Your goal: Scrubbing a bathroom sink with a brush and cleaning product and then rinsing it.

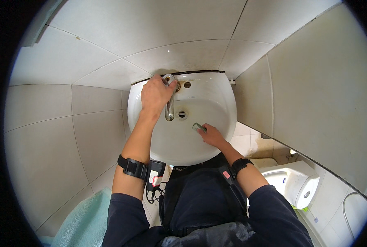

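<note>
A white wash basin (pixel 216 136) hangs on a tiled wall below me. My left hand (pixel 155 94) is closed around the top of the chrome tap (pixel 170 109), whose spout points down toward the drain (pixel 182 114). My right hand (pixel 212 135) is inside the bowl and holds a small greenish brush-like thing (pixel 199 127) by one end, near the drain. No water stream is visible. Both forearms carry black straps, the left with a small device.
Large beige tiles cover the walls around the basin. A pale green towel (pixel 82 220) hangs at the lower left. A white toilet cistern (pixel 292 181) stands at the lower right, close to my right elbow.
</note>
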`<state>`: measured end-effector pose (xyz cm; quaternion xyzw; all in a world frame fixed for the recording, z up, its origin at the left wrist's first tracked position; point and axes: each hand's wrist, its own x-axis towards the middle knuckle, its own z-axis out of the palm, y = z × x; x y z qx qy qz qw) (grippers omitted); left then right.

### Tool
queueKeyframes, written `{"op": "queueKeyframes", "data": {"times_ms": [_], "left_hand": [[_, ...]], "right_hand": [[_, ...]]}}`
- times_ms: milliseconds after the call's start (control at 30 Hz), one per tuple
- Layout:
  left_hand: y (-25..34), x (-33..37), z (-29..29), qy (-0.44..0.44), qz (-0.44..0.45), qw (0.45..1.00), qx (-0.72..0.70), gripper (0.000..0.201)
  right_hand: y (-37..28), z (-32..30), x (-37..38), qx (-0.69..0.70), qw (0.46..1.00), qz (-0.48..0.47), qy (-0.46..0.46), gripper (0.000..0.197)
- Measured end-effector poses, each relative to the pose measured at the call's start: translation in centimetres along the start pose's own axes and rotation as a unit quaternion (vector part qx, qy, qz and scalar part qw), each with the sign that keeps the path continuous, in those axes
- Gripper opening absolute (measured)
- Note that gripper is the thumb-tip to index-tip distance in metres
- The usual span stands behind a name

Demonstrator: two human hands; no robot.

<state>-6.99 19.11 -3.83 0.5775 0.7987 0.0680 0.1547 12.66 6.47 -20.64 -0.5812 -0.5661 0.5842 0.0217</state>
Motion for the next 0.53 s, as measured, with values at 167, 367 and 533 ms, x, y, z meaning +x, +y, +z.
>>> {"op": "queueKeyframes", "data": {"times_ms": [167, 367, 533], "left_hand": [[0.3, -0.1, 0.2, 0.004, 0.004, 1.000, 0.007, 0.042], [0.6, 0.2, 0.1, -0.007, -0.010, 1.000, 0.021, 0.045], [1.2, 0.2, -0.3, -0.025, -0.026, 0.998, 0.053, 0.047]], "right_hand": [[0.2, -0.5, -0.5, 0.010, 1.000, -0.001, 0.014, 0.036], [0.5, -0.6, -1.2, 0.017, 1.000, -0.008, 0.023, 0.037], [0.6, -0.9, -1.8, 0.018, 0.999, -0.008, 0.025, 0.038]]}}
